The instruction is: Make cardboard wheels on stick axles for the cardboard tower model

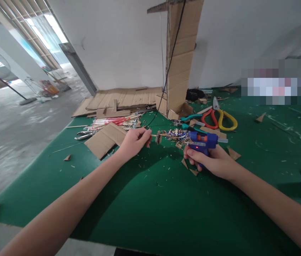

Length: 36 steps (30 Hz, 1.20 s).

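My right hand [206, 159] is wrapped round the handle of a blue hot glue gun [205, 140], whose small orange light glows. A clear glue stick [223, 140] pokes out of its back end. Between the fingertips of my left hand [137, 140] is the end of a thin wooden stick [153, 135]. On that stick, close to the gun's front, sits a small brown cardboard piece [158, 138]. A tangle of scraps and shiny bits [175, 135] lies around the nozzle, so its tip is hard to make out.
Behind the gun lie red-handled scissors [210, 119], yellow-handled scissors [227, 121] and teal-handled pliers [191, 117]. Cardboard sheets [129, 97], red-and-white packets [107, 122] and metal scissors [84, 134] lie left. A cardboard post [182, 57] with a black cord [175, 42] rises from the green table [145, 213].
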Each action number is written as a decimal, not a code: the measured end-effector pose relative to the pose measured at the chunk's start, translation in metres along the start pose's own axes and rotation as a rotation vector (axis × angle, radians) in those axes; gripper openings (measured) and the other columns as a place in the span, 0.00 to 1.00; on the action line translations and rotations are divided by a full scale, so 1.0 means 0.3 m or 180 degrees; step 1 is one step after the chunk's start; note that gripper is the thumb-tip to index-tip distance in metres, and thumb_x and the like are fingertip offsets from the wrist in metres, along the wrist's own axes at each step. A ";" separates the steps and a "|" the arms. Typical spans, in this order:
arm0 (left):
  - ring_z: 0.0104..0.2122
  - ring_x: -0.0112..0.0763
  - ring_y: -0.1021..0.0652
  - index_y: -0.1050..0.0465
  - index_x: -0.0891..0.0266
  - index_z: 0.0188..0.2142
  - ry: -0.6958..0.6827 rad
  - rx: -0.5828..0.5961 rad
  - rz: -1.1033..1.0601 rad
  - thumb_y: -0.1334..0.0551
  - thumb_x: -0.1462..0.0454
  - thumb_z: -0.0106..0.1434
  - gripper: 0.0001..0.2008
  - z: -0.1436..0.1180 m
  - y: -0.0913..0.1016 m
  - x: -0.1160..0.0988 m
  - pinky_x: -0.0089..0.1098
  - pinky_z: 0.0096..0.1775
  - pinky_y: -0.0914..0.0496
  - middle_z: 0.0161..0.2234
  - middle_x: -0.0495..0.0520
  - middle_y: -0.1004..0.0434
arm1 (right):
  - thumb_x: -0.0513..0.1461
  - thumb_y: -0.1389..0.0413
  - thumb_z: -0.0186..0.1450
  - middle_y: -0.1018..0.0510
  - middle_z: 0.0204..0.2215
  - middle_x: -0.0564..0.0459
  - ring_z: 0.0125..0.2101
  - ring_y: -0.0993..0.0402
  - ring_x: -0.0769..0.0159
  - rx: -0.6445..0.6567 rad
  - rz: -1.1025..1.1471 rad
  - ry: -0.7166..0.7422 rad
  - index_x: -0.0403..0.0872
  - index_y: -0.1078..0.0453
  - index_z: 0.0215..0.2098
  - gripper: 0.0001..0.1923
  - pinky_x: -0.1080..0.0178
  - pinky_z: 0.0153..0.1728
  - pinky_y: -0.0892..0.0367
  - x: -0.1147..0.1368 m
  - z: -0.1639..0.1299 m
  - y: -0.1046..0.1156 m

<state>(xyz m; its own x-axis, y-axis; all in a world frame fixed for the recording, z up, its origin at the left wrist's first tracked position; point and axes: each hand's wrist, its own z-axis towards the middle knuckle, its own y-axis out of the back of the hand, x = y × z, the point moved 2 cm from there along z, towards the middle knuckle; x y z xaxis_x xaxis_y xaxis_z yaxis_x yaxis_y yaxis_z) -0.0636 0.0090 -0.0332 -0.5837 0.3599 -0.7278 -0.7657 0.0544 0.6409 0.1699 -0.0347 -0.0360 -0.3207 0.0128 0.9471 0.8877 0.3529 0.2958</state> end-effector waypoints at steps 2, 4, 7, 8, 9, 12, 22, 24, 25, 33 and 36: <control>0.20 0.25 0.31 0.34 0.62 0.20 0.0024 -0.0010 -0.0023 0.50 0.56 0.65 0.20 0.001 0.001 0.001 0.27 0.29 0.36 0.17 0.47 0.29 | 0.49 0.44 0.58 0.30 0.21 0.54 0.19 0.35 0.72 -0.0001 -0.0044 -0.0020 0.44 0.32 0.31 0.15 0.66 0.18 0.34 -0.001 0.000 0.001; 0.20 0.24 0.31 0.34 0.62 0.20 0.0059 -0.0041 -0.0036 0.50 0.57 0.65 0.20 0.001 0.001 0.001 0.27 0.28 0.37 0.17 0.47 0.29 | 0.50 0.45 0.59 0.30 0.22 0.54 0.19 0.35 0.72 0.0018 -0.0101 -0.0002 0.44 0.32 0.30 0.16 0.66 0.19 0.35 -0.004 -0.001 0.002; 0.20 0.24 0.31 0.34 0.62 0.19 0.0078 -0.0060 -0.0041 0.50 0.57 0.65 0.20 0.001 0.001 0.002 0.27 0.28 0.37 0.16 0.47 0.30 | 0.50 0.46 0.60 0.29 0.23 0.53 0.21 0.34 0.71 0.0089 -0.0194 -0.0015 0.44 0.32 0.31 0.16 0.66 0.21 0.34 -0.009 -0.003 0.004; 0.20 0.24 0.31 0.34 0.62 0.19 0.0076 -0.0062 -0.0036 0.50 0.57 0.65 0.21 0.001 0.001 0.002 0.27 0.28 0.37 0.16 0.47 0.30 | 0.50 0.46 0.60 0.29 0.23 0.53 0.21 0.34 0.71 0.0087 -0.0207 -0.0036 0.45 0.32 0.31 0.16 0.66 0.21 0.34 -0.012 -0.003 0.004; 0.20 0.24 0.31 0.34 0.62 0.19 0.0076 -0.0060 -0.0028 0.50 0.56 0.65 0.21 0.001 0.000 0.002 0.27 0.28 0.37 0.16 0.47 0.30 | 0.50 0.46 0.60 0.29 0.23 0.53 0.21 0.34 0.71 0.0079 -0.0211 -0.0055 0.45 0.32 0.31 0.16 0.66 0.21 0.34 -0.014 -0.004 0.005; 0.20 0.24 0.31 0.34 0.62 0.19 0.0099 -0.0067 -0.0014 0.50 0.56 0.65 0.21 0.000 0.000 0.001 0.26 0.27 0.37 0.16 0.47 0.29 | 0.51 0.46 0.60 0.29 0.23 0.53 0.21 0.34 0.71 0.0069 -0.0211 -0.0056 0.45 0.31 0.32 0.17 0.65 0.21 0.34 -0.019 -0.004 0.007; 0.20 0.23 0.29 0.33 0.63 0.22 0.0099 0.0067 -0.0189 0.50 0.54 0.65 0.21 0.003 0.000 0.006 0.25 0.28 0.36 0.17 0.47 0.30 | 0.52 0.46 0.59 0.29 0.23 0.52 0.23 0.34 0.70 0.0056 -0.0159 0.0033 0.45 0.32 0.32 0.18 0.64 0.23 0.36 -0.021 0.001 0.008; 0.20 0.23 0.28 0.31 0.64 0.24 0.0062 0.0103 -0.0270 0.49 0.55 0.65 0.20 0.005 0.003 0.009 0.25 0.28 0.35 0.18 0.47 0.29 | 0.52 0.46 0.59 0.29 0.24 0.53 0.22 0.34 0.69 0.0052 -0.0093 0.0061 0.46 0.32 0.33 0.17 0.64 0.22 0.36 -0.026 0.004 0.009; 0.21 0.23 0.28 0.31 0.64 0.25 0.0039 0.0121 -0.0288 0.49 0.55 0.65 0.19 0.006 0.005 0.011 0.25 0.29 0.35 0.18 0.48 0.29 | 0.52 0.46 0.60 0.29 0.24 0.53 0.23 0.34 0.69 0.0049 -0.0058 0.0087 0.46 0.32 0.33 0.17 0.64 0.22 0.36 -0.029 0.007 0.009; 0.22 0.23 0.27 0.29 0.63 0.29 -0.0034 0.0112 -0.0594 0.44 0.58 0.63 0.12 0.006 0.019 -0.002 0.25 0.30 0.33 0.21 0.48 0.28 | 0.51 0.46 0.59 0.29 0.23 0.53 0.23 0.33 0.69 -0.0030 -0.0064 0.0078 0.46 0.32 0.32 0.17 0.64 0.23 0.35 -0.020 0.010 0.012; 0.22 0.22 0.27 0.29 0.63 0.28 -0.0020 0.0187 -0.0664 0.43 0.59 0.62 0.11 0.005 0.013 -0.002 0.24 0.28 0.33 0.21 0.48 0.28 | 0.51 0.46 0.59 0.29 0.22 0.53 0.22 0.33 0.69 -0.0046 -0.0107 0.0015 0.46 0.32 0.32 0.17 0.64 0.23 0.35 -0.017 0.008 0.011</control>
<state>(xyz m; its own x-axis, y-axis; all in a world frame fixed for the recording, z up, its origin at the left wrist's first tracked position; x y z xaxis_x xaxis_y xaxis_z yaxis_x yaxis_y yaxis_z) -0.0657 0.0103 -0.0300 -0.4124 0.3411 -0.8448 -0.8525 0.1824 0.4898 0.1736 -0.0314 -0.0402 -0.3488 -0.0033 0.9372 0.8811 0.3396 0.3291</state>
